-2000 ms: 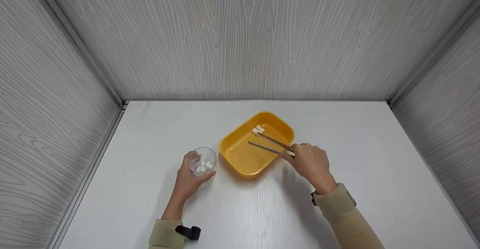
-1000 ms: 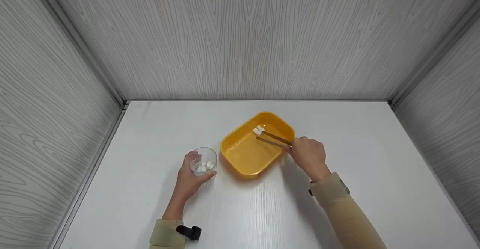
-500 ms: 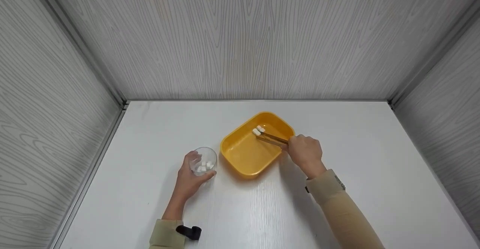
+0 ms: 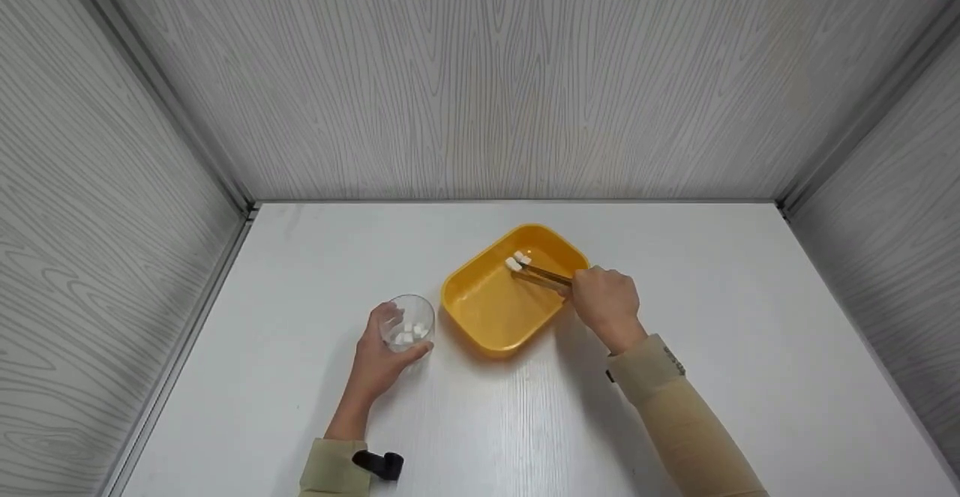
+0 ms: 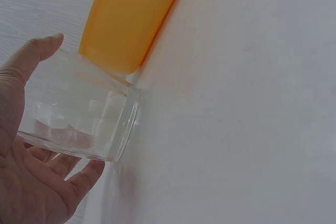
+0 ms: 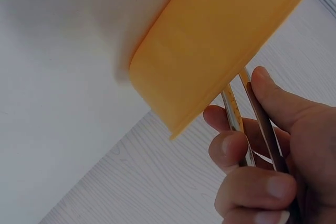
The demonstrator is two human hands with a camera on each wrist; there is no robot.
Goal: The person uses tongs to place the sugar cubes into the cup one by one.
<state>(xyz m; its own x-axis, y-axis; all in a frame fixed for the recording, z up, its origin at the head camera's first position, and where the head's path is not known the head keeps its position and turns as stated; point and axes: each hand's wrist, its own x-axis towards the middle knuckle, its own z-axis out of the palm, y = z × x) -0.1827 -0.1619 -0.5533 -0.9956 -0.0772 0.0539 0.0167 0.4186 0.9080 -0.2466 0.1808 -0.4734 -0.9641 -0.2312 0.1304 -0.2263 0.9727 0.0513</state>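
In the head view my left hand (image 4: 377,360) holds a clear drinking glass (image 4: 397,306) upright, thumb on one side and fingers round the other. Several small white cubes (image 4: 409,333), like sugar cubes, lie at its bottom. My right hand (image 4: 607,307) grips long metal tweezers (image 4: 549,272) over the right rim of a yellow tray (image 4: 491,321). Inside the tray, the tips reach a little cluster of white cubes (image 4: 514,264); whether they pinch one is too small to tell. The right wrist view shows the tweezers' arms (image 6: 266,124) between thumb and curled fingers, with the tray wall hiding the tips.
A white tabletop (image 4: 300,272) carries everything, with the glass just left of the tray. Grey wood-grain panels (image 4: 487,92) rise behind and at both sides. Black bands show at both wrists, the left one (image 4: 379,465) sticking out from the sleeve.
My right hand has moved slightly left and up over the tray, and the tweezers' arms have come closer together at the cubes. The left hand and the glass have stayed put.
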